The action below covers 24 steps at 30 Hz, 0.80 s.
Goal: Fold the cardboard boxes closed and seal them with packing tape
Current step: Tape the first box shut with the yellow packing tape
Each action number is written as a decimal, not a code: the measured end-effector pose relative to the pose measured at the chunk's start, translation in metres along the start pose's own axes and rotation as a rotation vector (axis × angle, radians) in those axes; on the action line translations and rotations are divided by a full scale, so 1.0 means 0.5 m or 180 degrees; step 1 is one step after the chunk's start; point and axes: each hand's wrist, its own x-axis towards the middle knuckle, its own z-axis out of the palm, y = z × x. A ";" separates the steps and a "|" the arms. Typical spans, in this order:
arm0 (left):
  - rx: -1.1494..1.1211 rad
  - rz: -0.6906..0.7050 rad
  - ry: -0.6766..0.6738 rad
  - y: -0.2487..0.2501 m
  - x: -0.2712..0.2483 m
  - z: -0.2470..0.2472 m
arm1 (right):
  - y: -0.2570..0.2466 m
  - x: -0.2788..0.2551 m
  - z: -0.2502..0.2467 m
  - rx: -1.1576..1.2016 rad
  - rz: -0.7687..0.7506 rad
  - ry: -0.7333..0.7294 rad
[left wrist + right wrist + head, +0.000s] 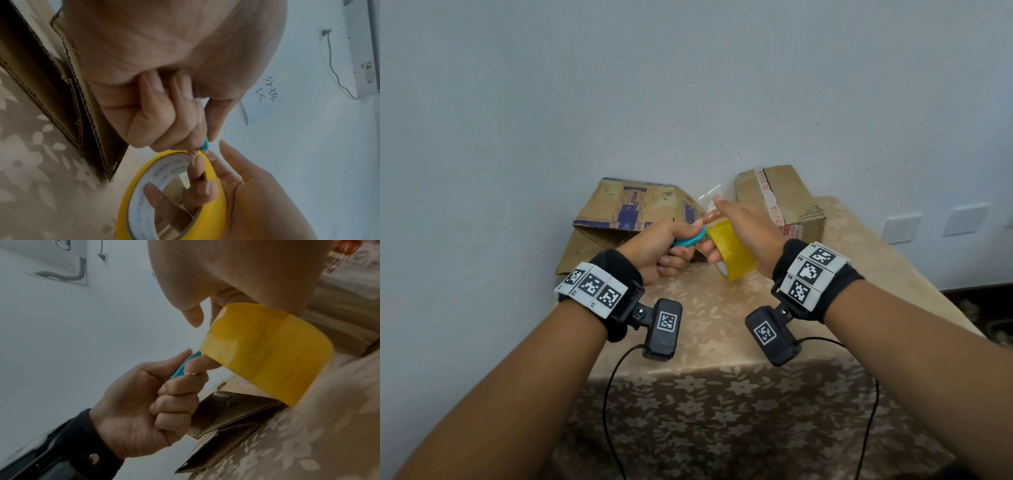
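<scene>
My left hand (681, 248) grips a small teal cutter (690, 240), with its tip against the edge of the yellow packing tape roll (731, 253). My right hand (726, 228) holds that roll with fingers hooked through its core (202, 186); a short clear strip of tape (709, 193) stands up above the fingers. The cutter's tip (204, 146) touches the roll's rim (174, 162). Behind the hands, a cardboard box with blue print (626, 212) lies with its flaps open. A second box with red-printed tape (780, 195) stands at the right. The right wrist view shows the cutter (185, 363) beside the roll (267, 350).
Both boxes sit at the back of a table with a beige floral cloth (722, 325), against a pale wall. The table's right edge runs close past the right box. Wall sockets (904, 226) are at the right. Black camera cables hang from both wrists over the front edge.
</scene>
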 end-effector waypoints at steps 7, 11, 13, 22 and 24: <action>-0.0245 -0.0162 0.0022 -0.005 0.004 -0.005 | 0.003 0.001 0.003 0.0000 -0.0070 0.0002; -0.0481 -0.0249 0.0109 -0.007 0.011 -0.011 | 0.004 -0.001 0.004 -0.0030 -0.0128 0.0027; -0.0572 -0.0296 0.0299 -0.011 0.014 -0.016 | 0.002 -0.001 0.004 -0.0059 -0.0157 0.0066; 0.2232 -0.0023 0.0763 -0.029 0.021 -0.005 | 0.006 0.001 0.005 -0.0023 -0.0018 0.0047; 0.2623 0.0235 0.0971 -0.026 0.016 -0.001 | 0.006 0.001 0.002 0.0007 0.0005 0.0028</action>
